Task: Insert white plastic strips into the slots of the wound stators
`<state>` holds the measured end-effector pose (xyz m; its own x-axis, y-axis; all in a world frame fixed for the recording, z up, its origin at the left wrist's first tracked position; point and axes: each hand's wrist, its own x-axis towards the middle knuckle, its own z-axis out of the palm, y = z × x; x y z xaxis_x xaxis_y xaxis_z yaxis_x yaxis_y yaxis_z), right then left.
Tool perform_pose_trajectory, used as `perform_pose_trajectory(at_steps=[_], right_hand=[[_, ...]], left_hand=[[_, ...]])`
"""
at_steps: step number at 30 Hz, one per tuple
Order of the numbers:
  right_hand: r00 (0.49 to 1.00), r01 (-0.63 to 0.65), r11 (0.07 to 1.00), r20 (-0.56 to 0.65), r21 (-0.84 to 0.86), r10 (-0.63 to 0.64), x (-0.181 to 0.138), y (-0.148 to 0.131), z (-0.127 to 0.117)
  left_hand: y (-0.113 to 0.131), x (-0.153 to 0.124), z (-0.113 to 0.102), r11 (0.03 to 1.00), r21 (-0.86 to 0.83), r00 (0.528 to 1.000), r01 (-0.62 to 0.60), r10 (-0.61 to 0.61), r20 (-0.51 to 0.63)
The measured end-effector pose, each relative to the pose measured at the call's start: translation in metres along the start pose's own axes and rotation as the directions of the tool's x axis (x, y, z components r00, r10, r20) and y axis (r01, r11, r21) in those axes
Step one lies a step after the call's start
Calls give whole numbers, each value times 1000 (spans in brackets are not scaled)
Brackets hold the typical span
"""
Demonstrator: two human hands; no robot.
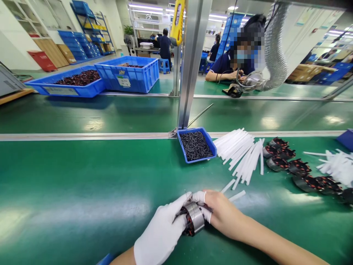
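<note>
Between my two hands, low in the middle of the head view, is a motor stator, a steel ring with black and copper-coloured windings inside. My left hand, in a white glove, grips its left side with thumb and fingers. My right hand, with white covers on some fingertips, closes on its upper right side. Thin wires stick up near the fingertips of both hands. Just beyond my right hand lie two loose white strips. Parts of the fingers are hidden behind the stator.
A small blue tray holds short black tubes. White strips lie fanned beside it. Several stators stand at the right, near another white pile. A metal post rises behind the tray. Across the bench sits a co-worker.
</note>
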<state>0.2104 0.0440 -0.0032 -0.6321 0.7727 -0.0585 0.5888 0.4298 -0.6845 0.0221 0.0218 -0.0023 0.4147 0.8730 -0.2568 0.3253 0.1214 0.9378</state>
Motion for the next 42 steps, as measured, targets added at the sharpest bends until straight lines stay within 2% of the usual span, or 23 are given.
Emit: perform_pose_trajectory(at_steps=[7,11,20,25,30,33,35,36,37,38,39,41,42], right_hand=[[984,132,982,139,-137,-113,-9,0,0],[980,141,973,169,-183,-110,-12,3,1],[980,133,976,169,-172,-104,-10,2,-1],[979,139,975,169,-170,-110,-10,3,-3],[981,129,981,164,-145,-105,-9,-2,-3],[983,119,988,154,-102,-103,-9,-4,-15],[997,55,993,56,-107,-49,-11,4,-33],[999,-30,988,-44,-149,24,-12,11,-45],[978,-152,966,-173,-208,117,-14,21,-58],[927,-291,920,-313,-263,204,-17,32,-71],[851,-440,843,-443,-311,281,-19,44,-83],[745,-600,718,-574,-352,341,-23,67,-103],[724,-631,682,-595,-369,348,-24,78,-110]], left_hand=[[1,-5,-2,999,40,999,-10,9,32],[4,-4,-2,1000,3,999,-2,1,37],[5,-2,-1,998,-58,997,-30,34,69],[6,-2,-1,997,-73,998,-2,6,60],[-3,-2,0,997,-75,1000,-15,17,26],[-10,-1,-2,996,-91,1000,-8,8,4],[-11,1,-4,995,-93,999,31,-30,14],[-10,2,-6,997,-66,999,47,-46,24],[-8,2,-8,999,-18,998,50,-49,31],[-7,3,-9,998,46,999,31,-33,28],[-5,4,-10,994,114,1000,-4,2,18],[-7,5,-10,977,201,997,-72,71,9],[-9,6,-9,977,199,997,-75,77,0]])
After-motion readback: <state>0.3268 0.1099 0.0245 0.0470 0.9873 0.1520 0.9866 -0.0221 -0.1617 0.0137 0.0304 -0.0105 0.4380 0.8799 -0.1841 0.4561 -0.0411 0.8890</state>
